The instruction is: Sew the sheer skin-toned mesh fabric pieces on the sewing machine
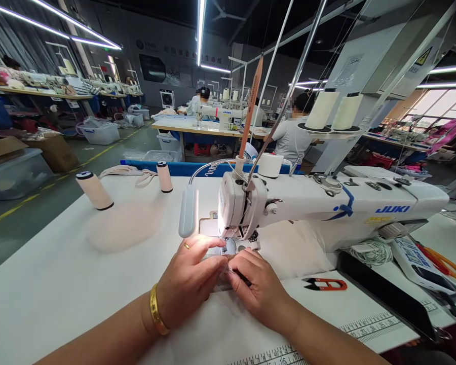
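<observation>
My left hand [188, 279], with a gold ring and bangle, and my right hand [260, 289] meet just in front of the needle plate [230, 247] of a white JUKI sewing machine [327, 208]. Both pinch a small pale piece of material [224, 276] between the fingertips; most of it is hidden by the fingers. A small lamp [187, 215] on a flexible neck lights the needle area. A pale fabric piece [123, 225] lies on the white table [53, 284] to the left.
Two thread cones [95, 190] [164, 176] stand at the table's back left. Red thread snips [325, 285] lie to the right of my hands, a phone [421, 263] and orange-handled scissors [446, 263] farther right. Other people sew at tables behind.
</observation>
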`<control>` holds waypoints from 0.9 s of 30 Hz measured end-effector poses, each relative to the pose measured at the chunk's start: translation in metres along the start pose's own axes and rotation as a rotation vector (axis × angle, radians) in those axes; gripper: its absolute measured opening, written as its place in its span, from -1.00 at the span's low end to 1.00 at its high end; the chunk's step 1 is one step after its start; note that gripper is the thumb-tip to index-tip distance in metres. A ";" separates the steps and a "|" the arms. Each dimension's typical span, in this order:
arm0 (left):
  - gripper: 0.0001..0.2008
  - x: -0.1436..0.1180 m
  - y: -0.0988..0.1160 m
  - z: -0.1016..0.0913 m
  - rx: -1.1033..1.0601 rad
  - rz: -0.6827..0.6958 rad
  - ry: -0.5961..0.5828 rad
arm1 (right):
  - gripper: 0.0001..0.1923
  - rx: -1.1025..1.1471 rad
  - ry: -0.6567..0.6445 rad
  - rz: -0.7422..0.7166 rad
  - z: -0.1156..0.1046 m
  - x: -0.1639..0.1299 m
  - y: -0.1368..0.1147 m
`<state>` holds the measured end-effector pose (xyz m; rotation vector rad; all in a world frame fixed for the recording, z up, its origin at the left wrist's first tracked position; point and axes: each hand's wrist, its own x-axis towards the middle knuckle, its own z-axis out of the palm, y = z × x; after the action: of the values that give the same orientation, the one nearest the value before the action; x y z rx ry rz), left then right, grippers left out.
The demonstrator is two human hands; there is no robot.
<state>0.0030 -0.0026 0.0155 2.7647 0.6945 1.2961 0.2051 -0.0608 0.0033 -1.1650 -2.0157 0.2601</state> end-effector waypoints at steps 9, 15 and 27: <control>-0.77 0.004 -0.001 0.000 -0.023 0.007 -0.028 | -0.80 0.026 -0.004 -0.004 0.002 -0.001 0.001; -0.79 0.007 0.001 0.000 -0.049 0.006 -0.038 | -0.93 0.048 0.012 0.035 0.001 -0.001 -0.002; -0.83 0.006 0.001 0.000 -0.106 -0.019 -0.039 | -0.79 0.107 0.084 0.021 0.000 -0.001 -0.001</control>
<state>0.0070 -0.0008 0.0203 2.6849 0.6287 1.2342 0.2053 -0.0623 0.0031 -1.1123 -1.8937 0.3204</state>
